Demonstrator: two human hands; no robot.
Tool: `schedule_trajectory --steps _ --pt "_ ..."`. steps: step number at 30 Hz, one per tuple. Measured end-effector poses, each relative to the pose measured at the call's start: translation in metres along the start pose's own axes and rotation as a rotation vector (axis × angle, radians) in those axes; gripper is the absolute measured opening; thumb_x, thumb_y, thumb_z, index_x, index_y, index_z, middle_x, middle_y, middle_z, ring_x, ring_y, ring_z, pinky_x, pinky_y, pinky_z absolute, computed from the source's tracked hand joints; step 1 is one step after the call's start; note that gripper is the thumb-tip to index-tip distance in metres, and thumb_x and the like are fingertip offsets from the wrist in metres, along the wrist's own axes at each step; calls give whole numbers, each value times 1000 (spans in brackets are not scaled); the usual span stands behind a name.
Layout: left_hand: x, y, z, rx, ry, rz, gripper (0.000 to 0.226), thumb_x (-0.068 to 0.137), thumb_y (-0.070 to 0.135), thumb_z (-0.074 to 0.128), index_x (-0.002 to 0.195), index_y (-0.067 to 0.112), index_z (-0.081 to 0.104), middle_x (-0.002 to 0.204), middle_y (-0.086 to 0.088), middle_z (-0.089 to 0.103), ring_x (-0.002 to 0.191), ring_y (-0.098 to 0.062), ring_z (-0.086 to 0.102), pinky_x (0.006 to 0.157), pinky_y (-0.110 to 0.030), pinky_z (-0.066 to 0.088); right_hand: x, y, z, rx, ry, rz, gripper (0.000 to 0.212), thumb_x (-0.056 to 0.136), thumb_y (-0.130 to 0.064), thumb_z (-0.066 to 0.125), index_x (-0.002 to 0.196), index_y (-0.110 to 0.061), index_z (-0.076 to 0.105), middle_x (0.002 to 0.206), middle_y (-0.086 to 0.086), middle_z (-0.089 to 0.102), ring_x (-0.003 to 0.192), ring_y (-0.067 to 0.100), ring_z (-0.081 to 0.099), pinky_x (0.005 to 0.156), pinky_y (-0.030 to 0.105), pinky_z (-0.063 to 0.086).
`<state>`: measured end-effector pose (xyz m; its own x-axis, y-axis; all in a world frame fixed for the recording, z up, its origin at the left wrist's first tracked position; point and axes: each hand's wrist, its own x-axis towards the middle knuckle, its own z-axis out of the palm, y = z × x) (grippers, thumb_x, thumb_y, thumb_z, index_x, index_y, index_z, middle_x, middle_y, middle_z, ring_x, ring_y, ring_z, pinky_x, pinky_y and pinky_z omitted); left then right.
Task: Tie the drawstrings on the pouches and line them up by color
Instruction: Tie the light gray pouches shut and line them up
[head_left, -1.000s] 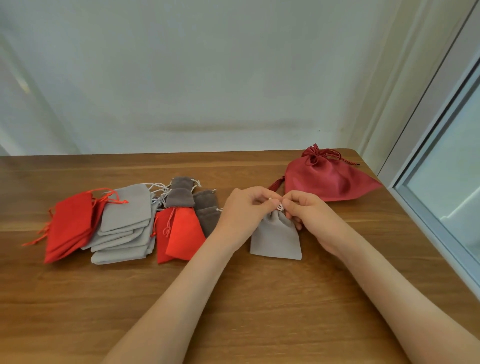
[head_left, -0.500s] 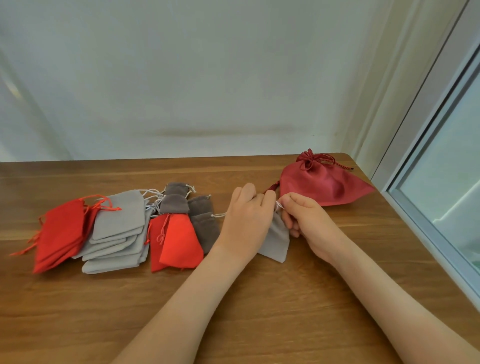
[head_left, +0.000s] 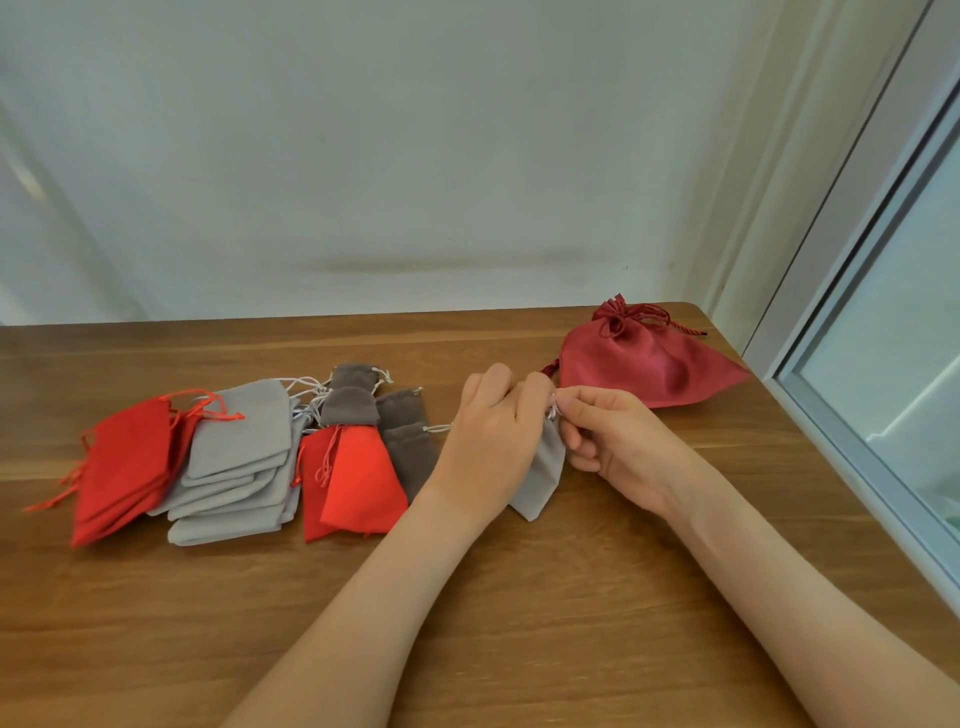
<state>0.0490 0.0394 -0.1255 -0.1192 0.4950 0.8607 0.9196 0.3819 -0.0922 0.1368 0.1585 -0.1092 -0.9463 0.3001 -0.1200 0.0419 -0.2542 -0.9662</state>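
Comparing w/ the view 1 s back: the light grey pouch (head_left: 543, 478) then lay flat, whole face showing. It now sits tilted, w/ most of it behind my left hand (head_left: 493, 441). Only its right side and bottom corner show. Position: on the table (head_left: 467, 649), approx. mid-width, on the near side of the large dark red pouch (head_left: 649, 364).

Hand state:
- Left: fingers curled down over the pouch neck, gripping it. Exact contact pts are hidden by the knuckles.
- Right hand (head_left: 618, 441): thumb + forefinger pinched together on the white drawstring (head_left: 552, 410) at the mouth; other fingers loosely curled below.

Meaning, in my judgement: the mouth is drawn in and the knot is in progress, not confirmed tight. This pouch can't join its colour row until I let go of the cord.

Surroundings, L to R:
- red stack (head_left: 124, 467), nearest the left edge
- light grey stack (head_left: 239, 457), touching it
- red pair (head_left: 358, 478)
- dark grey pouches (head_left: 410, 447), behind and partly under the pair

The large dark red pouch sits tied near the far right corner.

Obstructions: my left hand blocks my view of the knot. The dark grey pouches lie just beside my left wrist, so set-down room to the left is tight.
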Motion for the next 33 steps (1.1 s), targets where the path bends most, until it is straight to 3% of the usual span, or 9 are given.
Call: schedule_trajectory --steps 5,9,13,17,21,24,28,31,33 --pt "1 -3 -7 5 32 100 10 87 9 61 82 11 70 72 3 63 77 -15 39 67 -27 28 -2 -4 -3 -4 -41 25 16 93 -17 51 89 -3 56 50 0 46 43 8 32 42 20 23" --pt "1 -4 -8 35 90 169 5 86 10 67 86 10 72 83 2 70 79 -15 45 70 -30 33 -2 -8 -7 63 -28 28 19 88 -20 56 73 -8 59 51 1 45 43 8 32 43 21 21" --pt "1 -4 -8 81 117 176 5 86 11 69 85 13 74 80 5 69 76 -14 46 69 -29 33 -4 -11 -9 69 -84 58 13 85 -17 57 82 -5 60 52 0 45 43 7 32 41 19 20" --pt "1 -3 -5 1 128 67 15 88 11 65 74 14 69 60 5 56 66 -15 42 67 -29 33 -4 -10 -7 38 -70 50 15 93 -11 51 83 -5 60 54 1 46 44 7 32 42 20 21" --pt "-1 -4 1 -20 120 -29 25 95 21 55 72 12 53 56 0 52 57 -17 41 64 -29 34 -3 -9 -1 16 -26 25 13 95 -7 47 87 -4 56 55 1 50 42 7 35 41 20 22" --pt "-2 -1 3 -46 90 -80 16 95 20 53 81 13 49 60 0 57 57 -18 45 65 -29 34 -3 -8 0 33 29 7 15 95 -5 44 84 -3 54 57 4 51 38 8 35 37 21 18" --pt "-3 2 -1 -182 10 -233 24 96 16 45 76 8 56 71 -5 63 68 -17 48 64 -31 41 -1 -11 -11 37 143 -6 23 93 -4 46 70 -6 51 54 5 43 38 11 35 36 19 19" --pt "-4 0 -4 -278 -86 -382 17 89 12 42 80 7 54 80 -8 66 77 -17 51 69 -32 47 0 -11 -17 46 177 -2 21 93 -5 49 72 -6 51 50 2 37 40 12 36 35 18 22" --pt "-3 -1 -5 -296 -127 -419 11 88 9 43 80 8 50 76 -7 63 75 -17 50 63 -31 45 1 -9 -17 4 192 -23 17 94 -9 52 77 -7 53 50 2 39 42 13 37 35 20 24"
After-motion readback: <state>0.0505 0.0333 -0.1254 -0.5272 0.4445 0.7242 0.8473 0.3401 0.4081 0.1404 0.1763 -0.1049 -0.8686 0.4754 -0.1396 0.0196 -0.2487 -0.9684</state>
